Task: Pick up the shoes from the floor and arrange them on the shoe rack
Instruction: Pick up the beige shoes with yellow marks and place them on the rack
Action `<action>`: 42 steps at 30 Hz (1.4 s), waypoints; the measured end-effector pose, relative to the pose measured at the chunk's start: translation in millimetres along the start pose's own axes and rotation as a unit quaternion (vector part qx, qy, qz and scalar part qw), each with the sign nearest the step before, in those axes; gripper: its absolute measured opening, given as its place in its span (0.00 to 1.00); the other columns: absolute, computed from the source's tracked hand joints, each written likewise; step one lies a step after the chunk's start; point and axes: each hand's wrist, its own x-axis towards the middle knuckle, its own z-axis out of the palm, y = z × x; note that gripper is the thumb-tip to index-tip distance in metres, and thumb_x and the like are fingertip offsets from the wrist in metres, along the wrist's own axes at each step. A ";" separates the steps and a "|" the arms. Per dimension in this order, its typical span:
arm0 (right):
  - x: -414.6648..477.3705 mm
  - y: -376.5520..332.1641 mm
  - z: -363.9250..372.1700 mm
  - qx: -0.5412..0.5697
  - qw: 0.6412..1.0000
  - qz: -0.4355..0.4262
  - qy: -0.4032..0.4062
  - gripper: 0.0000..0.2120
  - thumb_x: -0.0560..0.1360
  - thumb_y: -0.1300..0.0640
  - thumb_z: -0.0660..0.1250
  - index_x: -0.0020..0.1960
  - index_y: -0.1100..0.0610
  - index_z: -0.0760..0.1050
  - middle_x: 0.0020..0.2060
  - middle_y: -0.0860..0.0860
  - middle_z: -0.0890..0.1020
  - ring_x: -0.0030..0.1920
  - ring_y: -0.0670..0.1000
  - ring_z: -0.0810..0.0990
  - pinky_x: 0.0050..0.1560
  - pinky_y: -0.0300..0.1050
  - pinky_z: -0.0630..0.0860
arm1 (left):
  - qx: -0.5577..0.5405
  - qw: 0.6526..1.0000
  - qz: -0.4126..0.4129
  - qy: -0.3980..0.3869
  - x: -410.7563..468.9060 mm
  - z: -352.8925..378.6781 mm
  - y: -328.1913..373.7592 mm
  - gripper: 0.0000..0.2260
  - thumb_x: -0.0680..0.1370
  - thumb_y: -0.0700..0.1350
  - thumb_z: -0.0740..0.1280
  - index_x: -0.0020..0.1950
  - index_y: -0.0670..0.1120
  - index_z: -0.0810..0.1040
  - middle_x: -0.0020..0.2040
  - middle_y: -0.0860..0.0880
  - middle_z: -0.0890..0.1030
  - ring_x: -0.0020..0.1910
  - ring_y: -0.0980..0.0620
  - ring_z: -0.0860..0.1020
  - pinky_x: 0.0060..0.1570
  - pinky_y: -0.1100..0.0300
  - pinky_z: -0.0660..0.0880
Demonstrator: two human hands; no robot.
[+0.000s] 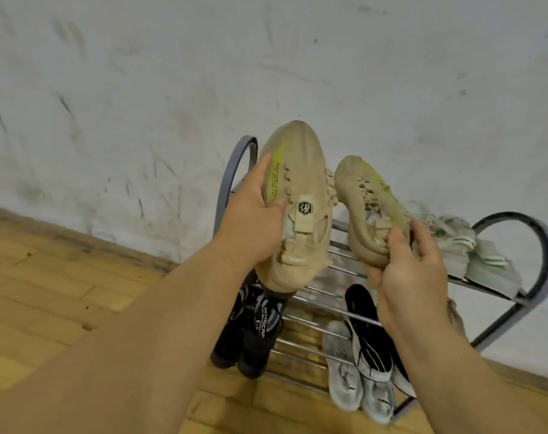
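Fingers (264,170) of left hand (254,227) and right hand (404,277) each clasp 1 tan shoe (301,180).

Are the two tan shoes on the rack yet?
Not yet. The left hand grips one tan shoe, the right hand grips the other tan shoe, both held up off the shoe rack.

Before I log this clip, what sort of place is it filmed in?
Likely a home entryway or hallway corner, though that is not certain. A metal shoe rack stands against a scuffed white wall on a wood-plank floor, with pale sneakers on its top shelf.
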 end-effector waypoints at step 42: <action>33.2 24.9 -19.7 -0.287 0.945 -0.052 -0.149 0.26 0.83 0.44 0.62 0.80 0.40 0.61 0.53 0.30 0.72 0.43 0.41 0.86 0.51 0.44 0.81 | 0.417 0.885 0.191 -0.079 25.5 -4.4 -40.4 0.19 0.82 0.38 0.66 0.73 0.48 0.77 0.69 0.48 0.77 0.68 0.47 0.72 0.62 0.68 0.58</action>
